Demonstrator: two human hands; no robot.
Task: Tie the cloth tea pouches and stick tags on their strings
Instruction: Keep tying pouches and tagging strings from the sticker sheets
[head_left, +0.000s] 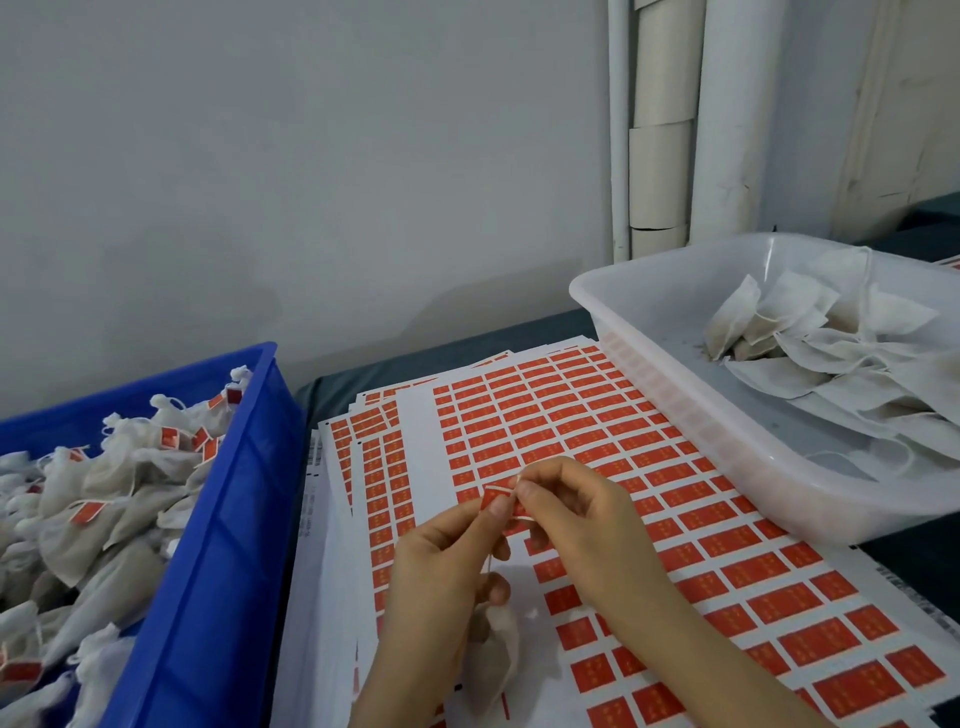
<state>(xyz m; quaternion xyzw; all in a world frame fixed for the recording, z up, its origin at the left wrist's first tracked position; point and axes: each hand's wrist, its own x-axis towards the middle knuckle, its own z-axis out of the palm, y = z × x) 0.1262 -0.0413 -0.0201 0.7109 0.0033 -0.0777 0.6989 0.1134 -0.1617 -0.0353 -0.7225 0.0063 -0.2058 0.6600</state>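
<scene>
Pinching one red tag (497, 500) at thumb & forefinger tips, our L hand (441, 566) and R hand (571, 514) hold it above the sticker sheets (571, 431). L lower fingers curl round the neck of the cloth pouch (496, 654), which hangs at 6 o'clock, part hidden. The string (489, 564) is barely visible. We cannot read the tag print. The blue crate (234, 519), 9 o'clock, and white tray (727, 447), 2 o'clock, are cut off by frame.
</scene>
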